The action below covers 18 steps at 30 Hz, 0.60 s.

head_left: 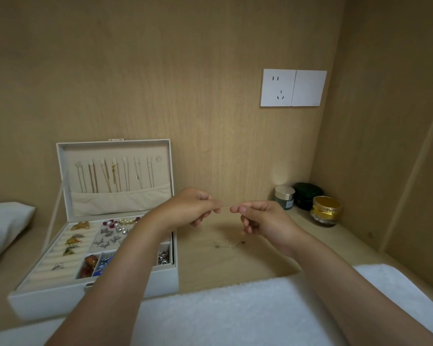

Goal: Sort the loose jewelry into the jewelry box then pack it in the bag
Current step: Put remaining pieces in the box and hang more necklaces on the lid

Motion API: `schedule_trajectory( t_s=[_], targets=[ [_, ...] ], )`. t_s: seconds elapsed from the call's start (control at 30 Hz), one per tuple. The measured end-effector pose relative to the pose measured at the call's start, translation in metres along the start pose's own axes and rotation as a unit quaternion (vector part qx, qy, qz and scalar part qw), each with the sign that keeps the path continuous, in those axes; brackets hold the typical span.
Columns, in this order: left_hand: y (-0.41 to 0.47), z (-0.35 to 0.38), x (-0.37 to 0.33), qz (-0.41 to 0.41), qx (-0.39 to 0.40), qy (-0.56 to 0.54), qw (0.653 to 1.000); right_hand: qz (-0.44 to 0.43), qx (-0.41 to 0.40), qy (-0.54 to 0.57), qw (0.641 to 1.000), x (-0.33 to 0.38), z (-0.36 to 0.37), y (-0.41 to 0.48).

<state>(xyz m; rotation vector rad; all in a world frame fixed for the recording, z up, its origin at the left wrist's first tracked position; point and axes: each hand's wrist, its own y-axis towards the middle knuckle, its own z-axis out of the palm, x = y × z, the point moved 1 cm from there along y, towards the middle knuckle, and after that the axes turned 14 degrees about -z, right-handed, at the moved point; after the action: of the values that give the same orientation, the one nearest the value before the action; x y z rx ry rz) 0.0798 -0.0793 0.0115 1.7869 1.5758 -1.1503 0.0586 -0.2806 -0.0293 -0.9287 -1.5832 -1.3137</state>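
A white jewelry box stands open at the left on the wooden shelf, its lid upright with several necklaces hanging inside. Its tray holds brooches, pearls, silver butterflies and coloured stones. My left hand and my right hand are raised side by side right of the box, each pinching one end of a thin chain stretched between them. The rest of the chain hangs from my right hand, its small pendant end near the shelf. My left forearm hides part of the tray.
A white towel lies along the front edge. A pale bag or pillow sits at the far left. Three jars stand in the back right corner. A wall socket is on the back panel.
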Motion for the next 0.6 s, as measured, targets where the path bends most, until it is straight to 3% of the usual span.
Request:
schedule_trajectory(
  t_s=[0.17, 0.27, 0.4, 0.6],
  targets=[
    [-0.001, -0.012, 0.008, 0.001, 0.021, -0.153, 0.988, 0.011, -0.018, -0.081, 0.996, -0.003, -0.002, 0.0],
    [-0.005, -0.013, 0.004, 0.021, 0.027, -0.19, 0.981, 0.015, -0.006, -0.097, 0.995, -0.004, 0.003, 0.002],
    [-0.01, -0.012, -0.005, 0.043, 0.016, -0.169, 0.985, 0.003, 0.038, -0.061, 0.997, 0.006, 0.019, 0.009],
    [-0.02, -0.03, -0.013, 0.069, -0.064, -0.08, 0.992, -0.022, 0.101, 0.107, 0.989, 0.03, 0.037, 0.032]
  ],
)
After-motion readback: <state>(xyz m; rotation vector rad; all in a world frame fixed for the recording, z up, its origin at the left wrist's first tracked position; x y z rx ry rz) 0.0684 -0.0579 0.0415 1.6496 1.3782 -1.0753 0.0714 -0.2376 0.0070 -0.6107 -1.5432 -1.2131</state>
